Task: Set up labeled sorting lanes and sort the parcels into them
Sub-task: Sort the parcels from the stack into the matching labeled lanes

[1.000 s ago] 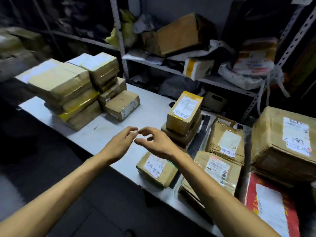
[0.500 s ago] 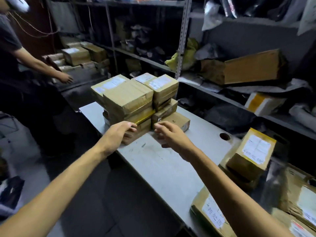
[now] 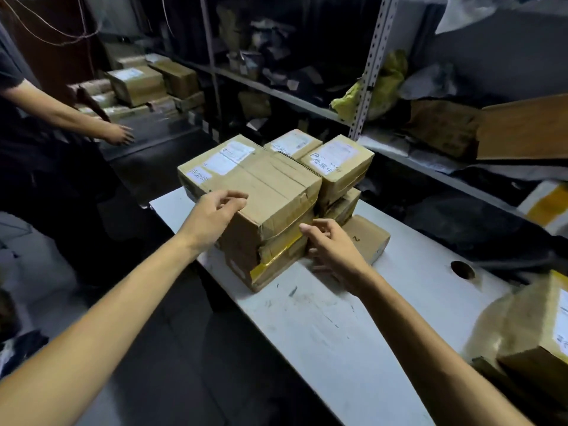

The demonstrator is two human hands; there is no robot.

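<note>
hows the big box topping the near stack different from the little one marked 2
The large brown cardboard box tops a stack; the small flat brown cardboard box marked 2 lies on the white table. The large one carries white labels; the small one shows only its number. Both are closed.

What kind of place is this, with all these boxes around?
Most likely a courier depot or parcel stockroom. Taped cardboard parcels with shipping labels are stacked on a white table, and the metal shelving behind holds more boxes and bags.
</note>
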